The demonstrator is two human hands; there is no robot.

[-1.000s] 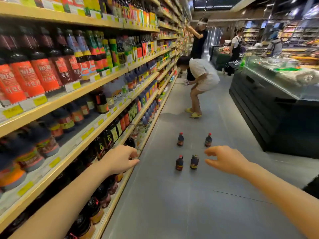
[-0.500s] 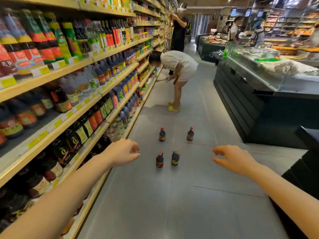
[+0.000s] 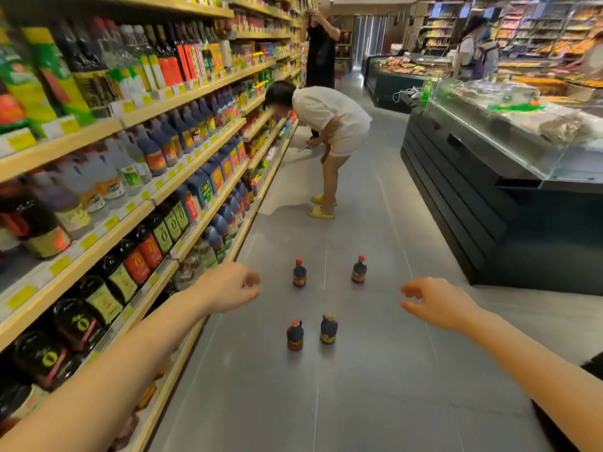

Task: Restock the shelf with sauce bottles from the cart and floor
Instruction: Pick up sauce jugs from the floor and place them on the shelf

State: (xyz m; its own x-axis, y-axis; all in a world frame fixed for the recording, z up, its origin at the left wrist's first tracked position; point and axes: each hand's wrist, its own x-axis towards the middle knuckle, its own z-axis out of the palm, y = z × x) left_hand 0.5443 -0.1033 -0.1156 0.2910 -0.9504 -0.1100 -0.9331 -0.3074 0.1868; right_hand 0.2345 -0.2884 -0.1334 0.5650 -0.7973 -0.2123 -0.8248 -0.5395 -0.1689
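Several small dark sauce bottles stand upright on the grey floor ahead of me: a near red-capped bottle [image 3: 295,335], a near yellow-capped bottle [image 3: 328,328], a far left bottle [image 3: 299,273] and a far right bottle [image 3: 359,269]. My left hand [image 3: 228,287] reaches forward beside the shelf [image 3: 182,236], fingers loosely curled, holding nothing. My right hand [image 3: 437,303] is stretched out to the right of the bottles, fingers loosely curled and empty. Both hands hang above the floor, apart from the bottles. No cart is in view.
Wooden shelves packed with sauce bottles line the left side. A dark chilled display counter [image 3: 489,197] borders the aisle on the right. A person in white [image 3: 329,125] bends over in the aisle beyond the bottles; another person in black [image 3: 321,50] stands farther back.
The view has swung right and down the aisle, so the shelf sits further left. Both hands stay stretched forward and empty; the floor bottles appear closer.
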